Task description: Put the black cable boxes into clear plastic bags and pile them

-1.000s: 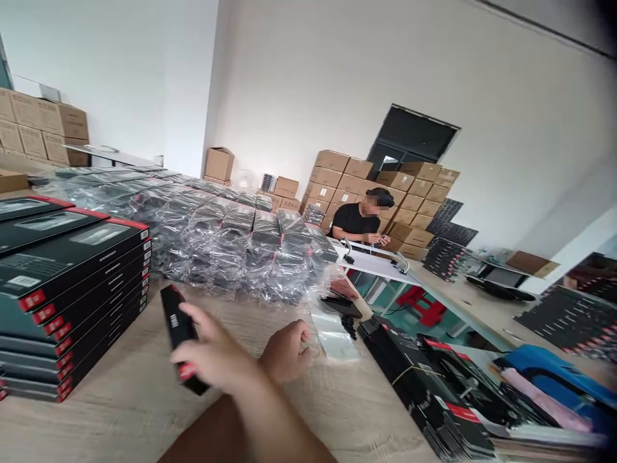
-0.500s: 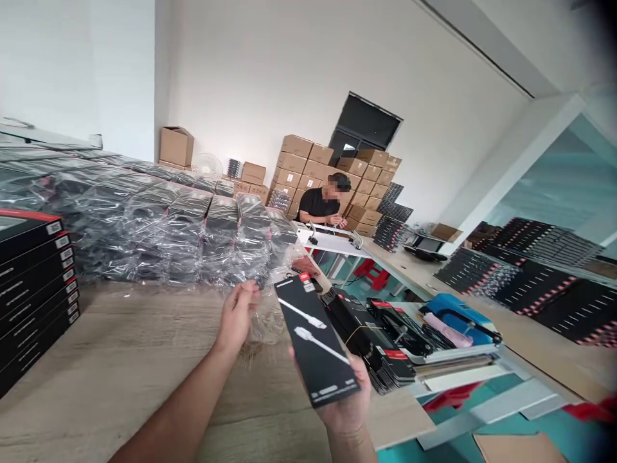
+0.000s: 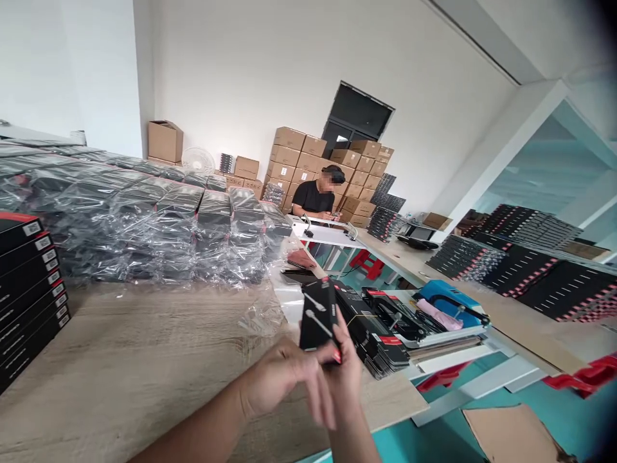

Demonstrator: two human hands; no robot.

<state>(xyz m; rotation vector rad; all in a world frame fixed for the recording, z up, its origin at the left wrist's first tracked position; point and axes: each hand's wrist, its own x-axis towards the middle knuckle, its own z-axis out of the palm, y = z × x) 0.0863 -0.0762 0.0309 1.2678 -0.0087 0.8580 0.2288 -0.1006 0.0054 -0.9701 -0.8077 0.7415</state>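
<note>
My right hand [image 3: 348, 370] is closed round a black cable box [image 3: 315, 318] with white cable plugs pictured on its front. The box stands tilted above the table's right part, its side edge turned partly into view. My left hand [image 3: 292, 379] reaches across to the box's near end, fingers stretched out and blurred. Its fingertips overlap the lower end, where a bit of red shows; whether they press on it is hard to see. Just right of the box lies a banded stack of flat black cartons [image 3: 369, 325].
Plastic-wrapped black boxes [image 3: 178, 238] form a wall along the table's back. A stack of black boxes [image 3: 29, 296] stands at left. Crumpled clear film [image 3: 263, 315] lies on the wooden table [image 3: 144, 360]. A co-worker [image 3: 315, 196] sits beyond, before brown cartons [image 3: 289, 154].
My left hand has moved from beside the wrapped boxes down and right to the box's near end. The box has turned and tipped, showing its side edge. The view has shifted slightly.
</note>
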